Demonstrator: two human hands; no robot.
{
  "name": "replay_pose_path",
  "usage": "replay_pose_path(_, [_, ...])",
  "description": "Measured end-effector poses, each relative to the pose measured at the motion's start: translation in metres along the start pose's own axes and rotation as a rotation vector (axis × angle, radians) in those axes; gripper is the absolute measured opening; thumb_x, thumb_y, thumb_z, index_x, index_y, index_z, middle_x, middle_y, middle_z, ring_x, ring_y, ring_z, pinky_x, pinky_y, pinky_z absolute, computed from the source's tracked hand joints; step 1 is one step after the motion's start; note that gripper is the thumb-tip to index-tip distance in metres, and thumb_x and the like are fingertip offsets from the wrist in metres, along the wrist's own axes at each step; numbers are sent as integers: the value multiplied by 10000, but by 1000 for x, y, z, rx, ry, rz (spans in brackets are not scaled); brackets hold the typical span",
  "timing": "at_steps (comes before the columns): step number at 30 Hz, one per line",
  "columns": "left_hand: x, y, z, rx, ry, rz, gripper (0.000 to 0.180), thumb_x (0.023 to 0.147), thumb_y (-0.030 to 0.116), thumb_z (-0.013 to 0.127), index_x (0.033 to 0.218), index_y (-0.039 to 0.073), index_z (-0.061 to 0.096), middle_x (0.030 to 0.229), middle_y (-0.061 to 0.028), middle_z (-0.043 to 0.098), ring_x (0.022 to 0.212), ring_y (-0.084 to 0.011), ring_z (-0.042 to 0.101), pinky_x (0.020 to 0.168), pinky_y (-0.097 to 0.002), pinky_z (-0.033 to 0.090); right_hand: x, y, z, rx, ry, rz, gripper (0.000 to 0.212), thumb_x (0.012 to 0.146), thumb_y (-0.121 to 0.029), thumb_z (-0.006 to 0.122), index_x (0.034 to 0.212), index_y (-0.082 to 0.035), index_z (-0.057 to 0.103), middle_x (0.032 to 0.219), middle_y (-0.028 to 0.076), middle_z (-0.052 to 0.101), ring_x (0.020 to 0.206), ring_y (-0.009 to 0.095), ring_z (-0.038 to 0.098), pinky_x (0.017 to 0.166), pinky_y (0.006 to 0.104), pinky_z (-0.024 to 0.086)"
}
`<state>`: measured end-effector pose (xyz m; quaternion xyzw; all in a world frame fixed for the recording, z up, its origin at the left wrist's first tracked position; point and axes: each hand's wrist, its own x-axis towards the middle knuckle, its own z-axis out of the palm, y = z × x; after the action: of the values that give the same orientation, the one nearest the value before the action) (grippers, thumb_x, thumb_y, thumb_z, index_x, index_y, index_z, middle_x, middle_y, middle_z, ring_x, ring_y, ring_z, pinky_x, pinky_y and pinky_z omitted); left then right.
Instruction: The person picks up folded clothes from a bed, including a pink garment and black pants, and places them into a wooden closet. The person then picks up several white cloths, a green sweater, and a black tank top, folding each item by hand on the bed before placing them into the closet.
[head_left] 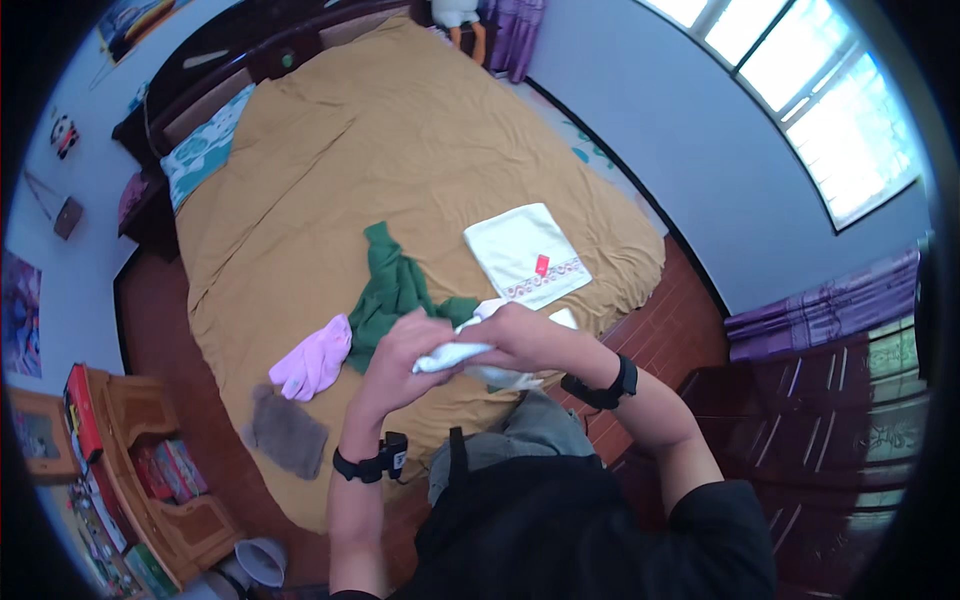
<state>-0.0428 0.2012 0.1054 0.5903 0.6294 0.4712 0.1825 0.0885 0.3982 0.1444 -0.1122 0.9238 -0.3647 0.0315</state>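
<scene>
Both my hands grip a bunched white cloth (450, 357) above the near part of the bed; its exact kind is hidden by the folds. My left hand (398, 355) closes on its left end, and my right hand (528, 338) on its right. Just beyond them lies a crumpled green garment (390, 295), partly covered by my hands. To its right a white towel (515, 245) with a patterned border and a red tag is spread flat. A lilac cloth (312, 360) and a grey-brown fuzzy cloth (288, 432) lie to the left. Beside my right hand a small white piece (563, 318) shows.
The bed (290, 170) has a tan sheet and a teal-and-white pillow (208, 145). At the lower left stands a wooden shelf unit (140, 420) near a grey bin (262, 562). Dark red cabinets (790, 430) stand at the right, below a purple curtain (830, 305).
</scene>
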Motion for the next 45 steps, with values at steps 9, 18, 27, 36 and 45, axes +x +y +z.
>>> replay_pose_path(9, [11, 30, 36, -110, -88, -148, 252, 754, 24, 668, 1005, 19, 690, 891, -144, 688, 812, -341, 662, 713, -384, 518, -136, 106, -10, 175, -301, 289, 216, 860, -217, 727, 1003, -60, 694, 830, 122, 687, 757, 281, 655, 701, 367, 507])
replay_pose_path(18, [91, -23, 63, 308, -98, -384, 256, 798, 18, 649, 1053, 36, 675, 954, -151, 702, 833, -354, 675, 709, -388, 532, -175, 245, -70, 327, 327, 380, 168, 881, -106, 698, 1029, -28, 682, 883, 114, 674, 768, 268, 624, 735, 359, 500])
replay_pose_path(27, [135, -78, 152, 156, 48, -517, 269, 758, -40, 695, 1013, 39, 727, 972, -153, 727, 872, -297, 717, 756, -335, 561, -195, 336, -134, 256, 322, 108, 217, 829, -52, 710, 1042, -26, 677, 1001, 115, 664, 942, 296, 622, 813, 364, 490])
replay_pose_path(36, [175, -87, 173, -244, 218, -843, 164, 784, 20, 761, 946, 3, 739, 842, -82, 736, 751, -127, 691, 686, -260, 523, -216, 374, -165, 389, 302, 539, 133, 904, -36, 624, 1033, -10, 639, 906, 128, 654, 851, 264, 646, 754, 334, 495])
replay_pose_path(45, [215, -379, 225, -417, 545, -949, 284, 891, 144, 721, 1107, -38, 685, 906, -30, 700, 806, -73, 611, 716, -243, 498, -81, 623, -63, 538, 467, 560, 241, 998, -191, 569, 1130, 0, 632, 939, 8, 658, 818, 70, 550, 712, 277, 464])
